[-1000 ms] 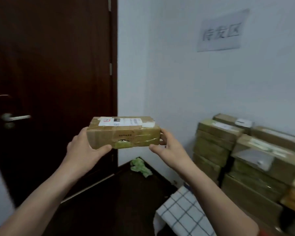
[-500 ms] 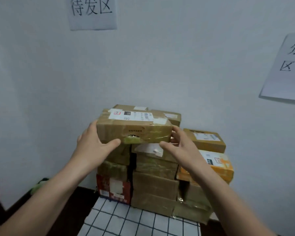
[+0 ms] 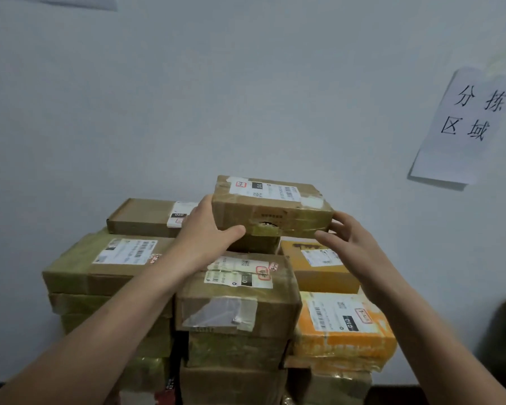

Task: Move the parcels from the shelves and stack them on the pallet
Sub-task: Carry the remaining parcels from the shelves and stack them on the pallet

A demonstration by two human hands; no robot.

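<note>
While both hands are raised to the stack (image 3: 100, 279), the count runs: one parcel (image 3: 272, 206) in hand, five top boxes countable on the stack with the lower layers unclear, and one full paper sign (image 3: 465, 124) on the wall (image 3: 246, 83). Half a second ago the parcel was in front of the stack; now it is over its back right corner. The left hand (image 3: 208, 229) grips the parcel's left end, thumb under the front edge. The right hand (image 3: 348, 238), fingers spread, touches the right end. Whether the parcel rests there, I cannot tell.

Dim, soft light; wide-angle edge distortion
</note>
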